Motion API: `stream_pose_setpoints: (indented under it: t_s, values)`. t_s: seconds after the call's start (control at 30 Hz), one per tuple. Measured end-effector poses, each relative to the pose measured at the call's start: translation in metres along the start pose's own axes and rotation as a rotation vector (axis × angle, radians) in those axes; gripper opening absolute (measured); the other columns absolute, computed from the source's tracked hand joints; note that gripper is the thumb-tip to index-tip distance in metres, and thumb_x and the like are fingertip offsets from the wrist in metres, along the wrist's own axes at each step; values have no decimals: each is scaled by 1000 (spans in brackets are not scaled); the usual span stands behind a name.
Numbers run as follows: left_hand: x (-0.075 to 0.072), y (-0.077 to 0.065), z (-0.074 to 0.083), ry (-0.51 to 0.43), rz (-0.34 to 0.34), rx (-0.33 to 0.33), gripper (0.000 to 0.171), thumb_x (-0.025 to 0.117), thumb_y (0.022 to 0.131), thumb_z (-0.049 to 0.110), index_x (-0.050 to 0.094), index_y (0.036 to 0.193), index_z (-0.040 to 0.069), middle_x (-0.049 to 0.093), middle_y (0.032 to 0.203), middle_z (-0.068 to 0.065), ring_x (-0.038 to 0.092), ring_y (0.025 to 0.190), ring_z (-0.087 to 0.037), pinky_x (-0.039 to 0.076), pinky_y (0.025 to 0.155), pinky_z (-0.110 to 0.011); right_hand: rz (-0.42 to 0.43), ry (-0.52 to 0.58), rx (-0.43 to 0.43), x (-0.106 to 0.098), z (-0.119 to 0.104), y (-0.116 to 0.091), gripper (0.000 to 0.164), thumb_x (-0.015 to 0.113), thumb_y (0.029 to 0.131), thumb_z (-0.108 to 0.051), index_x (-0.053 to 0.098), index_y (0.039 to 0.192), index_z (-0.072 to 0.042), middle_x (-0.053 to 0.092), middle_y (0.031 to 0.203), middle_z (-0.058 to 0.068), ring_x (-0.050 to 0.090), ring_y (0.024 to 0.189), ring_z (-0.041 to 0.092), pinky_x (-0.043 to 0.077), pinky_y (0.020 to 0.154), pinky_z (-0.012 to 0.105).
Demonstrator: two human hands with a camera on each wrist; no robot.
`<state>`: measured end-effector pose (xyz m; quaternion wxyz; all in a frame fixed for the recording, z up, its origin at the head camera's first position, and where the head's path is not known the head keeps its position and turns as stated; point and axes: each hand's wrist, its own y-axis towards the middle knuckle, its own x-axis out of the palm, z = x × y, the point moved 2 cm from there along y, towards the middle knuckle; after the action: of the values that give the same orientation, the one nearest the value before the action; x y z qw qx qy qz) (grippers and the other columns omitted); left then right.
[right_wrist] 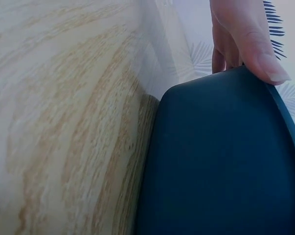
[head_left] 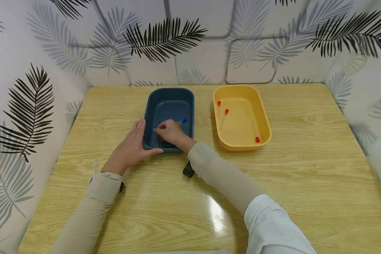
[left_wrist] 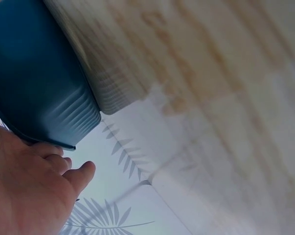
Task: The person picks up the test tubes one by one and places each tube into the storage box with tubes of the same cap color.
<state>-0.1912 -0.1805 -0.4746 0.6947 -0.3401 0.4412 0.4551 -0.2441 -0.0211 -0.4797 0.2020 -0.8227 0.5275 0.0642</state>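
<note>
My right hand (head_left: 171, 132) reaches into the dark blue bin (head_left: 169, 107) and pinches the blue cap of a slim clear tube (head_left: 156, 140) near the left wall. A second blue-capped tube (head_left: 183, 120) lies in this bin, partly covered by the right hand. My left hand (head_left: 128, 148) rests against the bin's near left corner, its fingers straight along the left side and its thumb at the near rim. The left wrist view shows the left hand (left_wrist: 37, 181) at the rim of the blue bin (left_wrist: 34, 63). The right wrist view shows the bin's outer wall (right_wrist: 215, 156).
A yellow bin (head_left: 265, 116) stands to the right, holding red-capped tubes, one of them a tube (head_left: 223, 119) lying slanted. Beside my left sleeve, another clear tube (head_left: 95, 167) lies on the wooden table (head_left: 304, 169). A patterned wall (head_left: 203, 53) rises behind.
</note>
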Motion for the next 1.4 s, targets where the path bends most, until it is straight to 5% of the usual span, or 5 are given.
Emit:
stream_pose_setpoints:
  t_s: [0.27, 0.6, 0.87, 1.1, 1.4]
  values:
    - [2, 1, -1, 1, 10, -2, 118, 49, 70, 80, -8, 148, 12, -3, 155, -8, -8, 140, -18, 18, 108, -50, 166, 53, -167, -11, -7, -9, 34, 50, 97, -27, 66, 101, 3, 66, 85, 12, 65, 69, 17, 54, 64, 28]
    - [1, 1, -1, 1, 19, -3, 119, 50, 69, 80, -9, 148, 13, -4, 155, -8, -8, 140, -18, 18, 109, -49, 396, -368, -467, -46, -16, -49, 24, 50, 97, -25, 65, 105, -8, 62, 90, 0, 55, 79, 11, 47, 75, 24]
    - [-2, -1, 0, 2, 18, -18, 120, 50, 69, 81, -10, 148, 12, -4, 155, -9, -8, 140, -18, 19, 108, -51, 440, -661, -455, -58, -8, -69, 43, 50, 95, -36, 56, 124, -5, 56, 121, 7, 48, 115, 21, 37, 100, 29]
    - [0, -1, -1, 7, 9, -21, 120, 49, 69, 81, -11, 147, 13, -7, 154, -7, -10, 139, -18, 18, 108, -52, 356, -812, -377, -58, 2, -81, 70, 48, 92, -50, 38, 140, 1, 36, 145, 15, 30, 134, 26, 24, 109, 35]
    - [2, 0, 0, 7, 17, -11, 119, 49, 70, 80, -11, 148, 12, -5, 154, -8, -9, 139, -18, 18, 108, -51, 275, -932, -251, -48, 18, -79, 92, 34, 88, -67, 20, 146, 4, 15, 152, 19, 8, 140, 30, 17, 111, 38]
